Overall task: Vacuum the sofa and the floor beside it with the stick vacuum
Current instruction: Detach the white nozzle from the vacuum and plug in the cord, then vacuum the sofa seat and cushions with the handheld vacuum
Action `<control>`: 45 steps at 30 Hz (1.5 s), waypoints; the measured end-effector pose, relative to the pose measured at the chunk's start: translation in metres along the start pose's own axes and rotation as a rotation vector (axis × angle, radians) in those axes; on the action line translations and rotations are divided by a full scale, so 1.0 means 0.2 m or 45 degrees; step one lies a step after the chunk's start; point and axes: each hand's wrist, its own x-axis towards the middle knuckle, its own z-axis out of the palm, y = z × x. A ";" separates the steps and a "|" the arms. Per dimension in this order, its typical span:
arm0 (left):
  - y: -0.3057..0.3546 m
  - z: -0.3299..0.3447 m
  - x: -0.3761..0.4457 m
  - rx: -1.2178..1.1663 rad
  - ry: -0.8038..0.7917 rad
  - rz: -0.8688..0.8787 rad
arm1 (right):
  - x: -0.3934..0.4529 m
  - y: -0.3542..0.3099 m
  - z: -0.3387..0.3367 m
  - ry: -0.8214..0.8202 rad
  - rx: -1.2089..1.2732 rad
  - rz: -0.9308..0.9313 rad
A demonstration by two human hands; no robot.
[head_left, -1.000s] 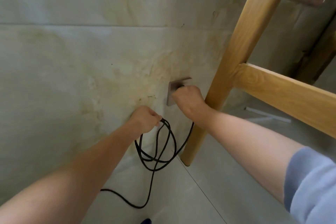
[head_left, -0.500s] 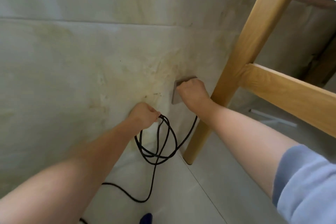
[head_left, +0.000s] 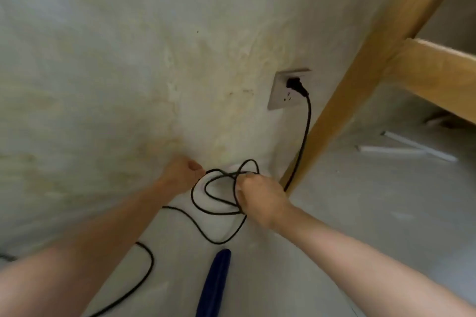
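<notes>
Both hands [head_left: 183,172] [head_left: 260,198] clutch the black cord's [head_left: 219,211] loops.

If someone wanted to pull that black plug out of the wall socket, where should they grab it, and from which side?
Probably by the plug body itself, not the cord. It juts out from the socket plate, and the cord leaves its lower end and hangs down. Coming straight at the wall, from the left away from the wooden leg, leaves fingers room to pinch its sides.
</notes>
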 end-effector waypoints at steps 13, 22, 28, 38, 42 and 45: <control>-0.46 -0.63 -1.07 -0.036 -0.279 -0.826 | -0.34 -0.76 -0.15 -0.874 0.238 -0.098; -0.35 -1.21 -2.22 -0.473 0.068 -1.330 | -0.69 -1.36 -0.83 -1.067 0.012 -0.507; -0.56 -1.43 -2.78 -0.747 0.454 -1.603 | -0.86 -2.11 -0.97 -1.105 -0.152 -0.827; -1.12 -1.18 -3.21 -1.301 0.889 -1.922 | -1.22 -2.83 -0.48 -1.142 -0.317 -1.087; -1.32 -0.99 -3.20 -1.582 1.077 -2.009 | -1.37 -2.91 -0.14 -1.250 -0.282 -1.118; -1.46 -0.84 -3.16 -1.767 1.167 -1.986 | -1.44 -2.95 0.12 -1.328 -0.200 -1.006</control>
